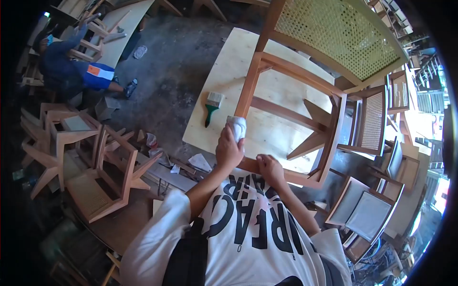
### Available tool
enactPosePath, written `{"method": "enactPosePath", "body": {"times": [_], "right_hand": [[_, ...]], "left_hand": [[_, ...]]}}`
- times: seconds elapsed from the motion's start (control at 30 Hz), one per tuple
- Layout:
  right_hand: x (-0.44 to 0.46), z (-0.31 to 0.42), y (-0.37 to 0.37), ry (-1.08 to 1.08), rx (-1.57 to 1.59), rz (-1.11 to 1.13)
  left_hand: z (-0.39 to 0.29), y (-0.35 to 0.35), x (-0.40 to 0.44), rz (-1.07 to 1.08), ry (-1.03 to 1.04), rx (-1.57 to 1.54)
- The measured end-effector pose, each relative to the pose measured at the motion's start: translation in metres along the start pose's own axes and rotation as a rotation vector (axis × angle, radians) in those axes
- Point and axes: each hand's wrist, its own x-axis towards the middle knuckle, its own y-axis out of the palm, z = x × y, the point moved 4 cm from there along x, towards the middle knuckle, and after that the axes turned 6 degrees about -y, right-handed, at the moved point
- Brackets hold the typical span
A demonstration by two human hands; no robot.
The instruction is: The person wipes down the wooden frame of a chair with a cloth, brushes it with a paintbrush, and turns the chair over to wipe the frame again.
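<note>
A wooden chair frame (pixel 296 73) with a woven cane back (pixel 341 35) stands on a pale plywood board (pixel 205 125). My left hand (pixel 230 148) is wrapped round a whitish cloth (pixel 237 127), which presses on the left rail of the chair seat. At the near corner of the seat frame, my right hand (pixel 271 169) rests with its fingers curled on the wood. To the left of the chair, a brush (pixel 213 105) with a green handle lies on the board.
Several unfinished wooden chairs (pixel 102 183) stand at the left. More cane-panelled chairs (pixel 372 119) are at the right. Another person (pixel 64 62) sits at a work table (pixel 117 35) in the upper left. Scraps of paper (pixel 200 162) lie beside the board.
</note>
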Motion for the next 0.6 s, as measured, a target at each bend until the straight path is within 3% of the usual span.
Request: {"method": "enactPosePath", "body": {"times": [0.07,0.13,0.17,0.23,0.3,0.4,0.47,0.5,0.6], "right_hand": [[0.007,0.003,0.007,-0.054,-0.163,0.029],[0.010,0.006,0.012,-0.005,-0.247,0.009],[0.011,0.006,0.014,0.030,-0.252,-0.011],[0.015,0.010,0.013,0.049,-0.269,0.001],[0.017,0.011,0.014,0.065,-0.287,0.011],[0.022,0.016,0.015,0.081,-0.287,-0.066],[0.024,0.013,0.019,0.083,-0.319,-0.043],[0.026,0.013,0.019,0.081,-0.338,-0.051],[0.027,0.014,0.021,0.099,-0.310,-0.029]], "left_hand": [[-0.013,0.002,0.036,0.170,-0.164,-0.050],[-0.010,0.020,0.077,0.152,-0.104,-0.151],[-0.009,0.032,0.099,0.046,-0.024,-0.249],[-0.009,0.054,0.150,0.184,-0.059,-0.362],[-0.002,0.086,0.207,0.306,-0.012,-0.664],[0.013,0.139,0.240,0.914,-0.451,-1.573],[0.052,0.203,0.219,0.802,-0.646,-1.621],[0.029,0.122,0.203,0.783,-0.753,-1.520],[0.083,0.173,0.161,0.805,-0.724,-1.537]]}}
